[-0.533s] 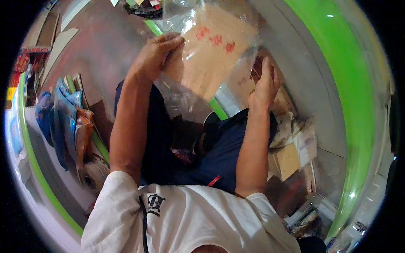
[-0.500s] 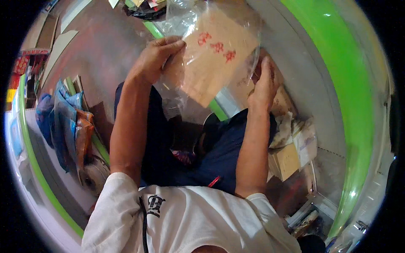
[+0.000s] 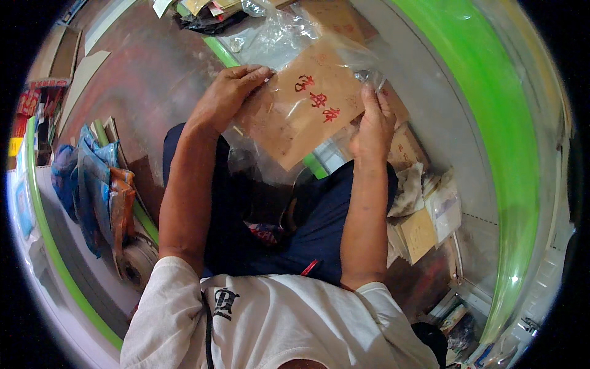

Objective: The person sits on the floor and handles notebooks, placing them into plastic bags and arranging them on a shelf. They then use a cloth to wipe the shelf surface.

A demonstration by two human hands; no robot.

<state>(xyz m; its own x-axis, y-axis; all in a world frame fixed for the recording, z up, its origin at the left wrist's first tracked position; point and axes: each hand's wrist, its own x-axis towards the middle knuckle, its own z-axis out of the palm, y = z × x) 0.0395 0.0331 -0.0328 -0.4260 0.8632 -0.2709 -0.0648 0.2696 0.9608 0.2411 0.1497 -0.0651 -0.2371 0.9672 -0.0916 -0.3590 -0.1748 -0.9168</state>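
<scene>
A brown paper envelope [image 3: 295,132] with red handwriting is held up in front of me, tilted like a diamond above my knees. Clear plastic [image 3: 362,58] wraps or overlaps it and sticks out past its upper right edge. My left hand [image 3: 228,97] pinches the left corner, thumb on top. At the right corner, my right hand [image 3: 373,123] grips the plastic and envelope edge, thumb on the near face and fingers behind. Some of those fingers are hidden.
Crumpled blue and orange packaging [image 3: 101,184] lies at left beside a roll of tape [image 3: 139,258]. Loose papers [image 3: 421,234] are heaped by my right knee. Clear plastic sheeting [image 3: 276,37] and brown paper pieces [image 3: 335,18] lie beyond the envelope. A green band [image 3: 498,135] curves along the right.
The envelope has come slightly nearer and lower, and its face shows more plainly. My right hand has shifted up and left onto its corner. My left hand has moved slightly nearer.
</scene>
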